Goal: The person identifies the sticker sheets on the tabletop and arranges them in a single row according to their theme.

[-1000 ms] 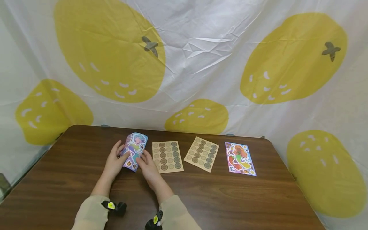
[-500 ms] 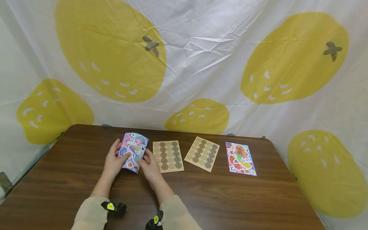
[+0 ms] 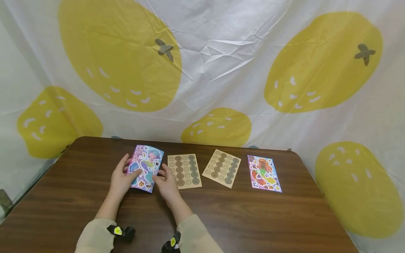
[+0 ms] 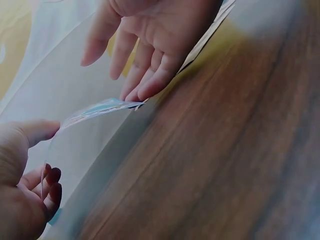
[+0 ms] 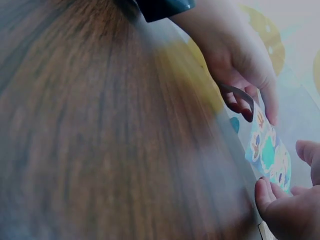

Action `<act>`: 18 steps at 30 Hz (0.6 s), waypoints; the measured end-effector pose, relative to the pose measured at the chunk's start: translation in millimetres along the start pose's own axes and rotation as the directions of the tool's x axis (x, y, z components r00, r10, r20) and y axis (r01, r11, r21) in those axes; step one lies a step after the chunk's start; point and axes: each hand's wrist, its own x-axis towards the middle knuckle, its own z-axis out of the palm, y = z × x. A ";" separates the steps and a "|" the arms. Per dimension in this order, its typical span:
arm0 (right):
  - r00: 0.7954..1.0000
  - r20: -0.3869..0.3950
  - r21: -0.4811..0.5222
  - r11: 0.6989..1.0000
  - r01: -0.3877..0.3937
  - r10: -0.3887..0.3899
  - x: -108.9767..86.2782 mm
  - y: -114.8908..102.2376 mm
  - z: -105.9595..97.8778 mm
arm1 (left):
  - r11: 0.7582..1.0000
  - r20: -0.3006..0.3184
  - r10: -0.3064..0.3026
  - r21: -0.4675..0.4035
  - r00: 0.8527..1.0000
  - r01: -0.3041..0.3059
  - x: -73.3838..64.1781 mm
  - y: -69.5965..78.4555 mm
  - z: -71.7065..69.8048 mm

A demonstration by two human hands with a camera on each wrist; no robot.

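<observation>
A purple-blue mermaid sticker sheet (image 3: 147,165) lies between my two hands at the left of the table, bowed along its left side. My left hand (image 3: 121,180) pinches that side, thumb on the printed face and fingers curled beneath. At the opposite edge is my right hand (image 3: 167,184). In the left wrist view, the right hand's fingertips (image 4: 145,92) rest at the sheet's edge, while its thumb stands apart from it. The right wrist view shows the sheet (image 5: 268,150) bent up toward the left hand (image 5: 245,65).
Two tan sheets of round stickers, one straight (image 3: 185,172) and one turned (image 3: 222,168), lie right of the hands. Farther right is another mermaid sheet (image 3: 264,174) with red hair. A lemon-print cloth (image 3: 218,80) hangs behind the brown table (image 3: 253,218).
The mermaid sheet has flattened from a strong curl, so more of its left side shows. My left hand has shifted slightly left; my right hand has drawn slightly right.
</observation>
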 end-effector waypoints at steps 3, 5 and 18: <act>1.000 -0.018 -0.043 0.999 0.009 -0.010 -0.7 0.6 -0.4 | 1.000 -0.004 -0.006 0.026 1.000 0.007 -1.6 -0.1 -1.5; 0.999 -0.023 -0.066 0.998 0.024 -0.026 -0.7 0.8 -0.2 | 0.999 -0.005 -0.017 0.043 1.000 0.017 -2.6 0.2 -2.6; 0.998 -0.013 -0.099 0.993 0.064 -0.066 -0.5 0.0 -2.6 | 0.988 0.040 -0.051 0.150 0.998 0.044 -9.0 1.0 -11.9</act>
